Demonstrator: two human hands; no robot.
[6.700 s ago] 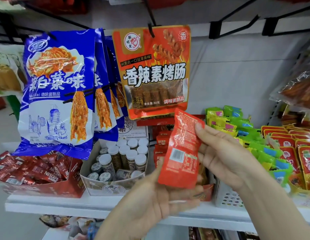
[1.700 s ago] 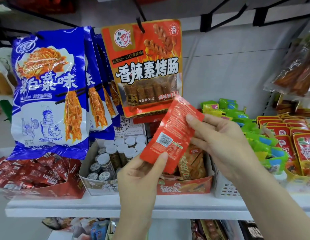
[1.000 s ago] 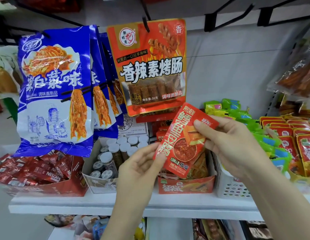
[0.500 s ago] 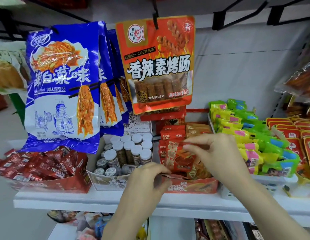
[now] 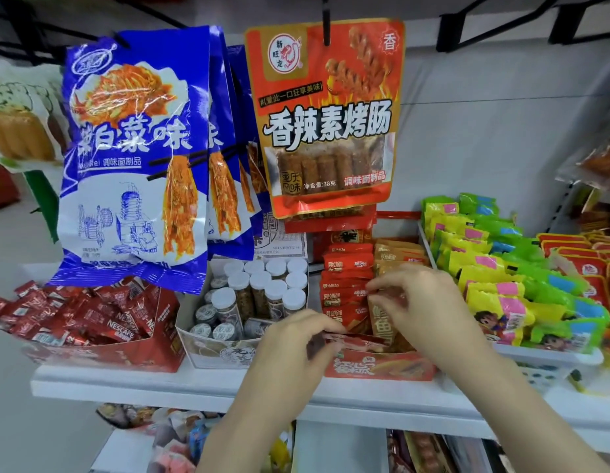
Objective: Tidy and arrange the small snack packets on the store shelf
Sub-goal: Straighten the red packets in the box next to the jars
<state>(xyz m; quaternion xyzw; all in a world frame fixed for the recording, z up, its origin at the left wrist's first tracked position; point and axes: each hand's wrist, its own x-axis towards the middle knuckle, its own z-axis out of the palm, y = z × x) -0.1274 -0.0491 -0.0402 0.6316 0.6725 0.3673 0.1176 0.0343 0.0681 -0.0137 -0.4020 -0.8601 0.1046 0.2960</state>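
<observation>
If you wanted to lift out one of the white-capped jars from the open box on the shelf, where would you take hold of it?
Take a white-capped jar by its cap, from above and the front. The jars stand upright and packed together in the open box, so only the caps are exposed; the blue hanging bags overhang the back rows.

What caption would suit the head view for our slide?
Both hands, left hand and right hand, tuck red snack packets into their red display box on the white shelf.

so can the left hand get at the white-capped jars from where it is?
Probably yes. The left hand pinches a red packet beside the jars, whose box is open-topped; it must release first.
</observation>
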